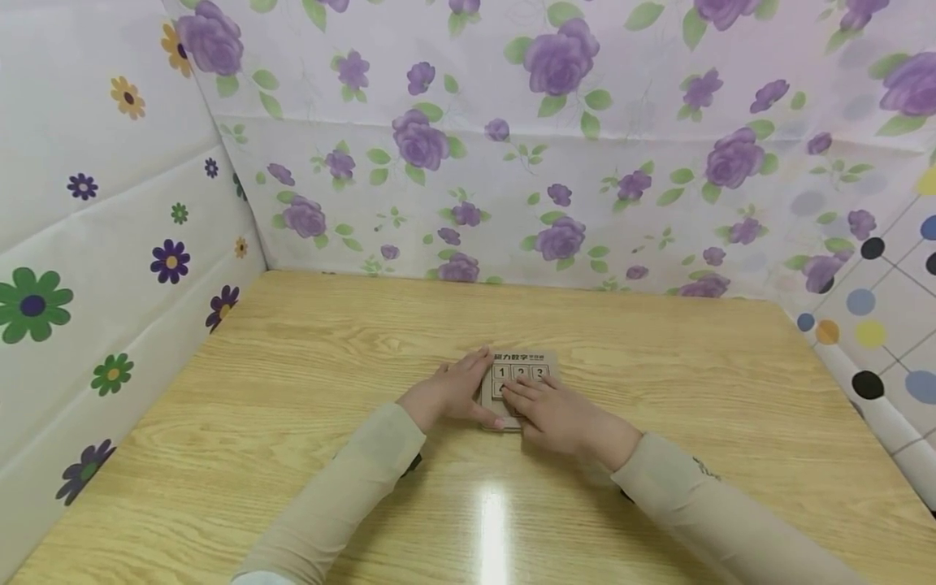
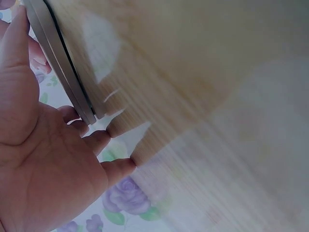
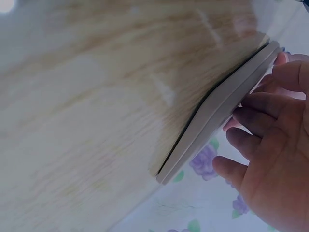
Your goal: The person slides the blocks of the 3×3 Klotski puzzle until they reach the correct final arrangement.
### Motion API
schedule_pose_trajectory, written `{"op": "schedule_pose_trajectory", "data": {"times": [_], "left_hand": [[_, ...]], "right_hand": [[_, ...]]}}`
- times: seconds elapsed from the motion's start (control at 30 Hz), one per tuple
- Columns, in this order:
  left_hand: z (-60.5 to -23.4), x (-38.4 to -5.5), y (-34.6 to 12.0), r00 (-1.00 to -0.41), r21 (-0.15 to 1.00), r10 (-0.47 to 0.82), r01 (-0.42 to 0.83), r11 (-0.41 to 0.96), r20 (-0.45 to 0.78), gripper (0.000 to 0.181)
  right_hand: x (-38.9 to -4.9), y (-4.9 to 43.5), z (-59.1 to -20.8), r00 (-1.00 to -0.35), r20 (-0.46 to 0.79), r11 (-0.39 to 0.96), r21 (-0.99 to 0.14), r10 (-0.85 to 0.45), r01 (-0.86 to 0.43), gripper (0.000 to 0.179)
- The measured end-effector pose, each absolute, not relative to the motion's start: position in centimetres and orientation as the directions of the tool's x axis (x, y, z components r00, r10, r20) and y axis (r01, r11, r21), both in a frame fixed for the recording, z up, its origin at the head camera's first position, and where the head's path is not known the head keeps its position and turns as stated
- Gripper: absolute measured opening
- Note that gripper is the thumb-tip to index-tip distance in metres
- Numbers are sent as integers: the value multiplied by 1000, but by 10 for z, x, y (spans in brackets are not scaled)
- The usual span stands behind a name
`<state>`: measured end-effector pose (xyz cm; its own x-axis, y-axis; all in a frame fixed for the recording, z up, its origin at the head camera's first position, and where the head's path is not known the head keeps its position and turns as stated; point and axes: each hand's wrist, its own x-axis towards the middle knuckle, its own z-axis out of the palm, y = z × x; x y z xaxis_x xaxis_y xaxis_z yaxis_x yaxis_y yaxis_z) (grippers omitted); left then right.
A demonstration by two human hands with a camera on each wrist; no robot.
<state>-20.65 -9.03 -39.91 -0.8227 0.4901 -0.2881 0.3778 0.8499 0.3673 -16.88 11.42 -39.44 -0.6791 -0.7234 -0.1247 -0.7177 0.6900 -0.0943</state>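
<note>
A flat grey-brown number puzzle board (image 1: 523, 357) lies on the table, dark lettering along its far edge. Number tiles (image 1: 501, 373) marked 1, 2 and 3 show in its top row; the lower ones are mostly covered. My left hand (image 1: 448, 392) holds the board's left side, thumb at the near edge and fingers toward the far left corner. Across the tiles lies my right hand (image 1: 559, 413), its nearly straight fingers touching them from the right. Both wrist views catch the board edge-on, its side (image 2: 60, 67) beside the left fingers and its edge (image 3: 212, 121) beneath the right fingers.
The wood-grain table (image 1: 329, 349) extends around the board, with a bright reflection near its front. Behind it hangs a purple-flowered cloth (image 1: 468, 162); a flower-patterned sheet (image 1: 88, 244) closes the left side, and a dotted sheet (image 1: 888, 366) the right.
</note>
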Motion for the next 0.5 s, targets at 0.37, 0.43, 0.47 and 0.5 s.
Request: {"op": "schedule_pose_trajectory", "data": {"times": [0.37,0.43,0.47,0.5], "left_hand": [[-402,-208,-89,-826,360,483,373,855,-290,116],[-402,-209,-90,-829,360,481,373,855,-284,116],[-403,-209,-90,-829,361,481,372,855,-284,116],[-403,-209,-90,-829,363,482,372,854,-283,116]], "right_hand": [[-158,125,-392,-686,-131,698,-86,-716,-711,56],[-155,127,-391,-682,-132,694,-82,-719,-715,55],[-153,129,-391,-680,-131,691,-73,-722,-720,55],[-151,130,-391,-677,-129,688,-68,-724,-723,54]]}}
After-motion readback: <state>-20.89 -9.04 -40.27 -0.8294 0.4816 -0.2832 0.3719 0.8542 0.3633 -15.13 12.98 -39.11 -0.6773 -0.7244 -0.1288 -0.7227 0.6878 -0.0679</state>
